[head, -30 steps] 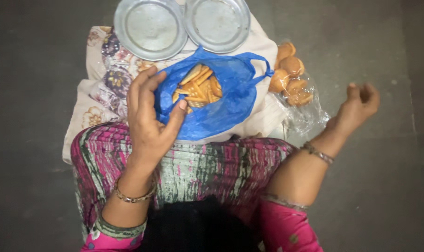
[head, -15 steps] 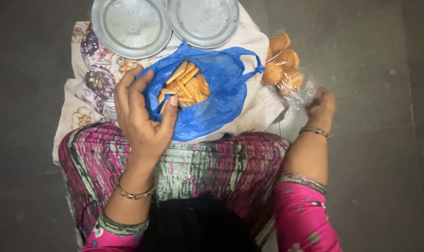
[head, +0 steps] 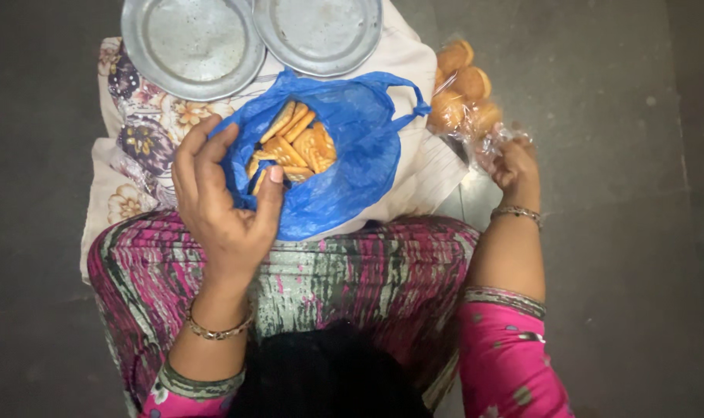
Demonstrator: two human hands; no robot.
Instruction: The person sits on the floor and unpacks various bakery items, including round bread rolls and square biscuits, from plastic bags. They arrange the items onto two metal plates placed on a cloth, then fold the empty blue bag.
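A blue plastic bag (head: 352,155) lies open on a cloth in front of my knees, with several square golden biscuits (head: 290,143) inside. My left hand (head: 220,205) pinches the bag's near left rim between thumb and fingers, holding it open. To the right, a clear plastic bag of round buns (head: 462,97) rests partly on the floor. My right hand (head: 513,164) grips the twisted end of that clear bag.
Two round metal plates (head: 193,42) (head: 317,31) sit side by side at the far edge of a floral cloth (head: 139,131). Dark grey floor (head: 615,193) surrounds the cloth. My patterned pink and green clothing covers my knees below.
My right hand came in from the far right, where it hung open, and closed on the clear bun bag's end. The left hand stayed on the blue bag's rim.
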